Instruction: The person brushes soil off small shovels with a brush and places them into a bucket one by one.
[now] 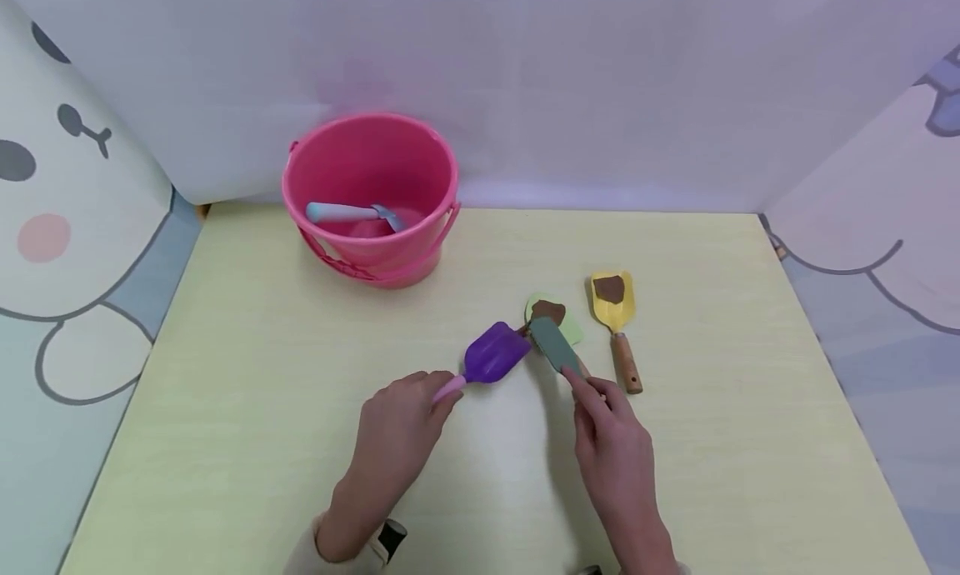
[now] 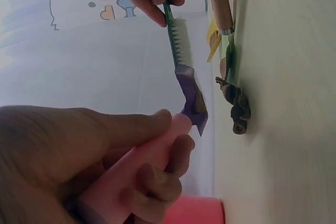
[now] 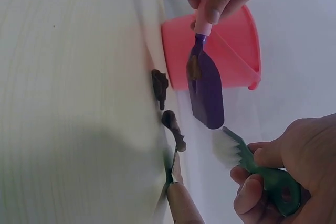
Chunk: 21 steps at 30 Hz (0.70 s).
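Observation:
My left hand (image 1: 401, 425) grips the pink handle of a small purple toy shovel (image 1: 493, 354), its blade raised above the table. A green brush (image 2: 171, 38) with white bristles is held in my right hand (image 1: 617, 442). The brush's tip is at the shovel's front edge; whether they touch I cannot tell. Below them, dark brown lumps (image 2: 236, 107) lie on the table. A light green shovel (image 1: 572, 332) with a brown piece on it lies partly hidden behind the brush. To its right rests a yellow shovel (image 1: 615, 315) with a wooden handle, also bearing a brown piece.
A pink bucket (image 1: 408, 262) stands at the back left of the pale table (image 1: 247, 442), its handle hanging down in front. Inside it leans a tool with a light blue handle (image 1: 341, 212). Printed cloth walls (image 1: 600, 92) enclose the back and sides.

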Motion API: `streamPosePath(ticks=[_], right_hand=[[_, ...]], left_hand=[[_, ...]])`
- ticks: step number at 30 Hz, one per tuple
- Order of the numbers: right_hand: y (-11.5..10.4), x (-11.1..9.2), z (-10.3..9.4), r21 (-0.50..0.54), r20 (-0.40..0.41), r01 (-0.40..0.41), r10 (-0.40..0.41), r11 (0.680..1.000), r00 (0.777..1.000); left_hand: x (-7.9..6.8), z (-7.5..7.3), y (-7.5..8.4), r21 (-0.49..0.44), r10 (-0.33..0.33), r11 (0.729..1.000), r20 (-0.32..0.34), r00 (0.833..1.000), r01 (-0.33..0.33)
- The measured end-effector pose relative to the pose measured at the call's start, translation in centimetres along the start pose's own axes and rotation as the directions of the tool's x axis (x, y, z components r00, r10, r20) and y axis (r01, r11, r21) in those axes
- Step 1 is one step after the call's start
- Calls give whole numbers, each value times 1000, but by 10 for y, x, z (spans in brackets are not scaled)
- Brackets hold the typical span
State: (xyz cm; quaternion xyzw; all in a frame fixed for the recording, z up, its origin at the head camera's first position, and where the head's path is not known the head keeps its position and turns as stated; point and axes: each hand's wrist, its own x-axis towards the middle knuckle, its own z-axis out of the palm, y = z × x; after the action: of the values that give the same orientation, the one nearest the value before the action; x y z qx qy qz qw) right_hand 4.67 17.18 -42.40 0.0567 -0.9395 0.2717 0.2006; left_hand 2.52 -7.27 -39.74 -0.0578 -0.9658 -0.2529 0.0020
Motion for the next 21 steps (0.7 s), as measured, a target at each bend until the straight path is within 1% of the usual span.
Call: streamPosePath(ticks=[2,3,4,5,7,9,12,14,16,21], right_hand=[[0,1,0,10,-7,-8,8,1000,1000],[0,1,0,16,-11,-11,11,1000,1000],[0,1,0,22,-17,-13,13,1000,1000],[0,2,0,29,-21,-18,18,999,1000],[0,2,0,45,-26,-31,32,999,999],[-1,2,0,61,-30,-40,42,997,999],[-2,1,1,87,-39,-30,34,996,999],[-3,1,2,107,-48,-11,16,994,999],[-3,1,3,126,-56,16,-9,992,998],[-4,0,4,173,-48,75,-67,982,997]], left_hand=[[3,2,-2,-78,-39,996,48,998,43],[5,2,-3,-129,-58,989,72,996,67],[6,2,-3,-188,-81,977,99,992,98],[8,2,-5,-246,-107,960,129,986,136],[10,2,-7,-350,-156,912,185,970,214],[12,3,-11,-425,-195,859,244,950,285],[13,4,-17,-509,-218,781,320,922,361],[14,5,-21,-558,-209,731,363,908,392],[15,6,-24,-609,-187,677,401,897,414],[16,6,-26,-687,-129,569,467,874,452]])
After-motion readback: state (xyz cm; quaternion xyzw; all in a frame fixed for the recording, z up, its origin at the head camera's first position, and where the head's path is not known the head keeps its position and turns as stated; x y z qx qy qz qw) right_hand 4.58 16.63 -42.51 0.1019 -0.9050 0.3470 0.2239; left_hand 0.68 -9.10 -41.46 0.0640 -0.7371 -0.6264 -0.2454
